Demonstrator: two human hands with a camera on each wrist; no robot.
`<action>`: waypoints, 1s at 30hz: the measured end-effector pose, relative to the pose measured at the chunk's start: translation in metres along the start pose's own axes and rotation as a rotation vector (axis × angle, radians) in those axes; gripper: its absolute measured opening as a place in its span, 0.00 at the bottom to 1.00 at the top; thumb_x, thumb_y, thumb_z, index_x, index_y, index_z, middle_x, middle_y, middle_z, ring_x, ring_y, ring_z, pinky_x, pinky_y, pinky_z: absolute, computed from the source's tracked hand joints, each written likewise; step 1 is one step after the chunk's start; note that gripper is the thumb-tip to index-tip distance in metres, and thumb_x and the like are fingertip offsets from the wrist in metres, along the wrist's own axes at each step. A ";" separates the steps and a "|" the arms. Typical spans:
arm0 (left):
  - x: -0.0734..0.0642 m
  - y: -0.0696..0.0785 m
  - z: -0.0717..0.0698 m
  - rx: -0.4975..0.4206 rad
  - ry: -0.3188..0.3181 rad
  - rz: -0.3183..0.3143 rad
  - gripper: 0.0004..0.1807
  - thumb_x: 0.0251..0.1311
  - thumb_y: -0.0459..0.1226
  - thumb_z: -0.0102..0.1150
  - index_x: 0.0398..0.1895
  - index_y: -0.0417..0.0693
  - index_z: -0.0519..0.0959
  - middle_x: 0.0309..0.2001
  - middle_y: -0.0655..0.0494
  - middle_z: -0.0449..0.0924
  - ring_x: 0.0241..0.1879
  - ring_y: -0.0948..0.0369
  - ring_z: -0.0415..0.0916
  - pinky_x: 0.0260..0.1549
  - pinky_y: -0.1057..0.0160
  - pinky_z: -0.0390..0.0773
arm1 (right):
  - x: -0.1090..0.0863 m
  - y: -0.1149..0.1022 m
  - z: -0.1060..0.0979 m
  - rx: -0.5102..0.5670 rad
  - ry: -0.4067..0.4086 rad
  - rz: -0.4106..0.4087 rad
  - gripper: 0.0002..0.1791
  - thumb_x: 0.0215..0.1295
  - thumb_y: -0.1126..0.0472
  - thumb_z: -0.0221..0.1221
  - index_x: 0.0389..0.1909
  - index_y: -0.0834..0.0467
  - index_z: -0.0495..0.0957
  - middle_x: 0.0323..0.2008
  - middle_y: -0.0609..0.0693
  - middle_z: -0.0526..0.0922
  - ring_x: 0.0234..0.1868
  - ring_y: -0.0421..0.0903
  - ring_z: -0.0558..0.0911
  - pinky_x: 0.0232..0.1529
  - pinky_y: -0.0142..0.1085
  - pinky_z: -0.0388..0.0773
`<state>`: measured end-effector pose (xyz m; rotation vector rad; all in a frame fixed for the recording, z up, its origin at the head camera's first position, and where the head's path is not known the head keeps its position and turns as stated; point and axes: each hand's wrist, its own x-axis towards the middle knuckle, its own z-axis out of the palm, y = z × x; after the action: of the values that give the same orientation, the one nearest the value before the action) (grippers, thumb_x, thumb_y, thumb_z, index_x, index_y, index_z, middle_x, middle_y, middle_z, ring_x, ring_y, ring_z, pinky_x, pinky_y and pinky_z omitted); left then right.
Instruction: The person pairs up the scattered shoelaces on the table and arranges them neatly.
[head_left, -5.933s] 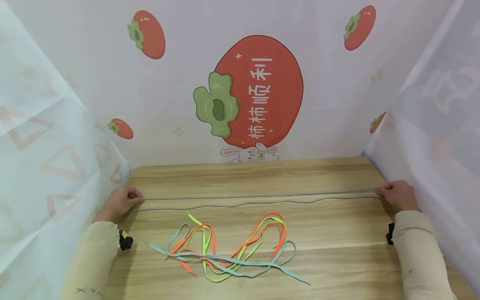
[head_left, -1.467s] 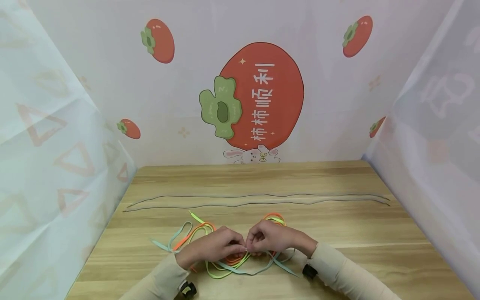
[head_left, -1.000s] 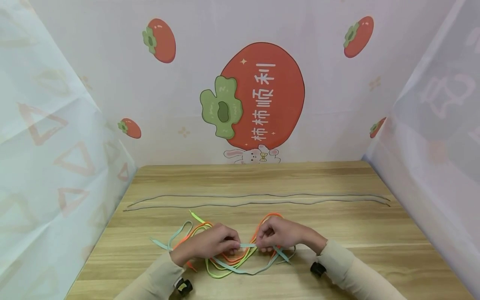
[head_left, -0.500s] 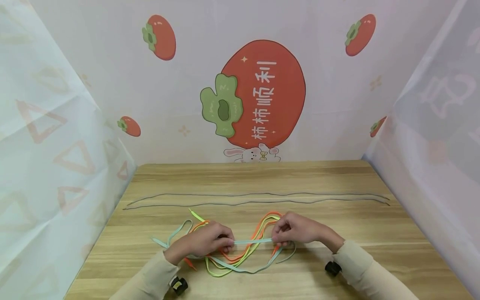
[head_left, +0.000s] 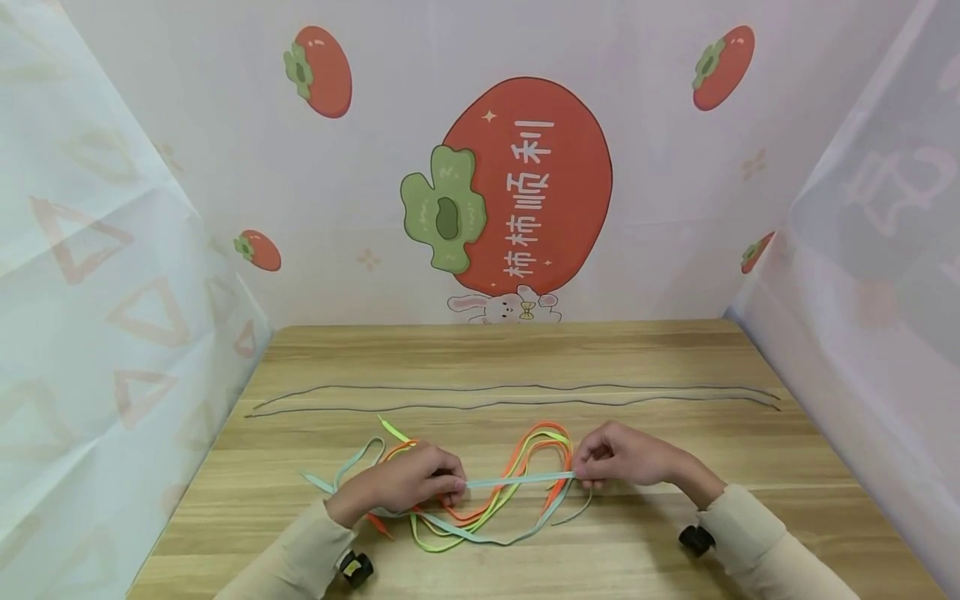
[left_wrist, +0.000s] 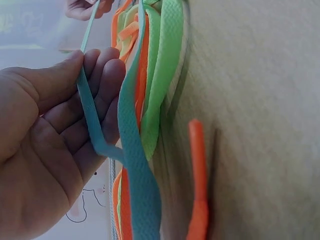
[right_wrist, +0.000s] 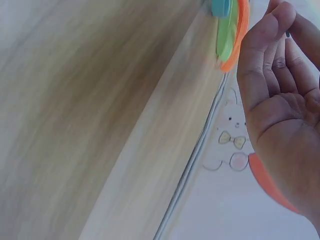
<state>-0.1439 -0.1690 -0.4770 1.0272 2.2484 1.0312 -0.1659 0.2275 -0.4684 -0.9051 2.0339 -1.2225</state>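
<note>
Pale-blue lace (head_left: 542, 477) pinched by left grip (head_left: 422, 479), right grip (head_left: 633, 454) (taut).

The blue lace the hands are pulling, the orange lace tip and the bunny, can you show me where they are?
Blue lace (head_left: 521, 479): head view, on its straight stretch.
Orange lace tip (left_wrist: 198, 157): left wrist view, about halfway along it.
Bunny (head_left: 502, 311): head view, on its face.

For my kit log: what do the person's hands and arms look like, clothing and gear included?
The left hand and right hand are bare, without gloves. The left sleeve and right sleeve are beige. The wrist-worn left camera and right camera are small and black; the left one bears a yellowish patch.
</note>
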 end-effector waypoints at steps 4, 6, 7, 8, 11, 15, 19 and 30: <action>-0.002 -0.003 -0.001 -0.014 -0.013 0.019 0.15 0.80 0.39 0.54 0.34 0.48 0.85 0.32 0.57 0.87 0.31 0.71 0.82 0.36 0.70 0.85 | -0.008 0.003 -0.005 -0.007 0.006 0.001 0.10 0.77 0.61 0.62 0.43 0.65 0.86 0.34 0.60 0.88 0.33 0.36 0.85 0.36 0.41 0.89; -0.004 -0.004 -0.002 -0.016 -0.016 0.024 0.15 0.81 0.38 0.53 0.34 0.47 0.85 0.32 0.56 0.87 0.31 0.71 0.82 0.36 0.70 0.85 | -0.012 0.006 -0.008 -0.004 0.016 0.008 0.10 0.77 0.61 0.62 0.42 0.64 0.86 0.34 0.59 0.88 0.33 0.36 0.85 0.36 0.42 0.89; -0.005 -0.005 -0.002 -0.016 -0.018 0.025 0.16 0.81 0.38 0.52 0.34 0.47 0.85 0.32 0.56 0.87 0.31 0.71 0.82 0.36 0.69 0.85 | -0.014 0.007 -0.010 -0.003 0.025 0.017 0.10 0.77 0.61 0.62 0.42 0.64 0.86 0.34 0.57 0.89 0.33 0.36 0.85 0.36 0.41 0.89; -0.006 -0.005 -0.003 -0.009 -0.016 0.029 0.16 0.81 0.38 0.52 0.34 0.47 0.85 0.32 0.57 0.87 0.31 0.71 0.82 0.36 0.69 0.85 | -0.016 0.008 -0.011 -0.001 0.031 0.022 0.09 0.77 0.61 0.61 0.42 0.64 0.86 0.34 0.56 0.89 0.33 0.37 0.85 0.36 0.41 0.89; -0.011 -0.008 -0.006 -0.018 -0.010 0.029 0.16 0.81 0.38 0.53 0.33 0.48 0.85 0.31 0.56 0.87 0.30 0.71 0.82 0.35 0.69 0.86 | -0.023 0.011 -0.017 -0.015 0.057 0.041 0.10 0.77 0.61 0.61 0.42 0.64 0.86 0.33 0.55 0.88 0.33 0.37 0.85 0.36 0.41 0.89; -0.022 -0.013 -0.012 -0.067 0.012 0.028 0.14 0.80 0.38 0.53 0.36 0.47 0.86 0.33 0.53 0.88 0.31 0.67 0.85 0.36 0.66 0.87 | -0.033 0.014 -0.025 -0.054 0.095 0.061 0.10 0.77 0.60 0.61 0.41 0.63 0.86 0.32 0.58 0.88 0.32 0.37 0.84 0.36 0.39 0.87; -0.035 -0.021 -0.019 -0.087 0.047 0.036 0.14 0.80 0.37 0.53 0.37 0.45 0.86 0.33 0.51 0.87 0.31 0.63 0.83 0.35 0.64 0.87 | -0.041 0.017 -0.033 -0.070 0.121 0.056 0.10 0.77 0.60 0.61 0.40 0.63 0.86 0.32 0.60 0.87 0.32 0.37 0.84 0.35 0.39 0.87; -0.066 -0.041 -0.040 -0.084 0.080 0.006 0.15 0.81 0.36 0.52 0.34 0.49 0.86 0.31 0.52 0.85 0.28 0.66 0.80 0.28 0.64 0.84 | -0.060 0.031 -0.050 -0.087 0.149 0.008 0.09 0.78 0.63 0.59 0.40 0.65 0.84 0.32 0.63 0.86 0.32 0.39 0.85 0.33 0.38 0.86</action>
<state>-0.1472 -0.2565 -0.4786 0.9739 2.2448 1.1783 -0.1765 0.3110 -0.4679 -0.8680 2.2214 -1.2377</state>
